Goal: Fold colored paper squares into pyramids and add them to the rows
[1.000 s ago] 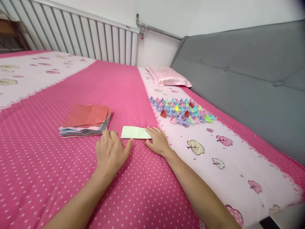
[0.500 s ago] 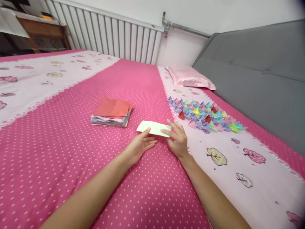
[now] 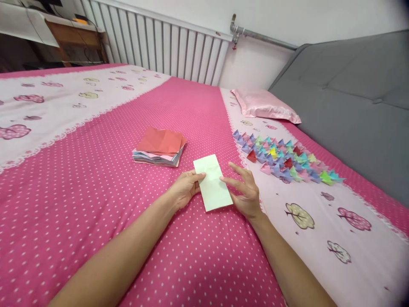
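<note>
A pale green sheet of paper, which looks folded into an upright rectangle, is held above the pink bedspread. My left hand grips its left edge, thumb on top and fingers underneath. At the right edge, my right hand pinches the paper with the index finger on its face; the thumb is partly hidden behind it. The other fingers of that hand are spread. Up and to the left lies a stack of coloured paper squares with a red sheet on top. Several small folded paper shapes stand in rows to the right.
A pink pillow lies at the far right against a grey padded headboard. Beyond the bed are a white radiator and a metal pipe. A wooden desk stands at the far left.
The green paper has turned from lying crosswise to standing lengthwise between my hands. My left thumb now rests on its long left edge. The view has shifted slightly left.
</note>
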Demonstrator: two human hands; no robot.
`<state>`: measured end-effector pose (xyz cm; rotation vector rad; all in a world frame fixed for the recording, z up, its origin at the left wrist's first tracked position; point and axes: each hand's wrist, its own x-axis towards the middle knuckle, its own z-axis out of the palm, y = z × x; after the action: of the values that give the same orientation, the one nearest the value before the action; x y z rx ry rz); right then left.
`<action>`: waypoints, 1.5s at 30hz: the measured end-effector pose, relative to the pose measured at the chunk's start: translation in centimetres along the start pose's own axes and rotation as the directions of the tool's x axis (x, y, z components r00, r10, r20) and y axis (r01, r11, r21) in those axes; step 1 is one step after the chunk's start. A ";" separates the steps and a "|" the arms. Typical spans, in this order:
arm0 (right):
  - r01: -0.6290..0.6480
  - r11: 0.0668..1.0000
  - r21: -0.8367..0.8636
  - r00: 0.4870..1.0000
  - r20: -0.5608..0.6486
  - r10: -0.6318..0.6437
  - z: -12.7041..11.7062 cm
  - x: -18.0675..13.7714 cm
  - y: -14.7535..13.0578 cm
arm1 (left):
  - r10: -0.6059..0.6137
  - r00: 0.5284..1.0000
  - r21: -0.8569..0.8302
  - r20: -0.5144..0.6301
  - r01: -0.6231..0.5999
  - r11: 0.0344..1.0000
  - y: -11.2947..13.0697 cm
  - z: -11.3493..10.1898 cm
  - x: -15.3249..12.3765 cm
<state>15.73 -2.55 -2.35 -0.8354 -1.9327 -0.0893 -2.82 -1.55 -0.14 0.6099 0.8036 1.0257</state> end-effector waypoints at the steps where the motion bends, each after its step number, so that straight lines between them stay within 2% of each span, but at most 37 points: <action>1: -0.027 0.999 0.038 0.999 0.023 0.026 0.0 0.0 0.3 | -0.020 1.000 0.021 0.018 0.019 1.000 0.0 0.1 -0.1; 5: -0.101 0.984 0.150 0.991 0.101 0.086 0.2 -0.2 0.6 | -0.077 0.995 0.064 0.065 0.073 0.995 -0.2 0.2 -0.4; 10: -0.188 0.957 0.221 0.979 0.125 0.164 0.3 -0.4 0.6 | -0.077 0.989 0.059 0.126 0.070 0.996 -0.3 0.1 -0.4; 20: -0.318 0.903 0.289 0.948 0.091 0.305 0.4 -0.1 0.3 | -0.035 0.958 -0.003 0.284 0.037 0.999 -0.4 0.3 -0.5; 25: -0.480 0.840 0.251 0.870 0.018 0.492 0.8 0.1 -0.9 | -0.025 0.921 -0.102 0.389 0.070 0.992 -0.3 0.4 -0.7; 27: -0.534 0.805 0.259 0.835 0.010 0.551 0.9 0.1 -1.3 | -0.001 0.909 -0.071 0.417 0.034 0.997 -0.4 0.4 -0.8; 31: -0.589 0.770 0.246 0.796 0.016 0.605 1.0 0.1 -2.1 | 0.063 0.919 0.057 0.389 -0.093 0.994 -1.2 0.5 -0.8; 34: -0.622 0.736 0.266 0.769 0.033 0.638 1.1 0.1 -2.6 | 0.064 0.935 0.074 0.350 -0.095 0.993 -1.6 0.5 -0.7; 37: -0.679 0.638 0.363 0.692 0.028 0.721 1.2 0.1 -2.9 | 0.048 0.941 0.085 0.336 -0.081 0.993 -1.8 0.4 -0.6; 39: -0.672 0.566 0.477 0.650 0.014 0.760 1.3 0.1 -2.9 | 0.049 0.943 0.103 0.330 -0.088 0.991 -1.7 0.4 -0.6; 42: -0.626 0.452 0.635 0.627 0.065 0.777 1.4 0.4 -2.9 | 0.061 0.946 0.142 0.319 -0.111 0.984 -1.6 0.4 -0.6; 45: -0.643 0.366 0.673 0.598 0.144 0.788 1.3 0.7 -2.9 | 0.094 0.952 0.192 0.292 -0.155 0.969 -1.5 0.4 -0.5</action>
<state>12.82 -3.88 -1.63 -1.0343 -1.0697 0.9964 -1.86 -2.66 -0.89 0.9785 0.6323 0.9469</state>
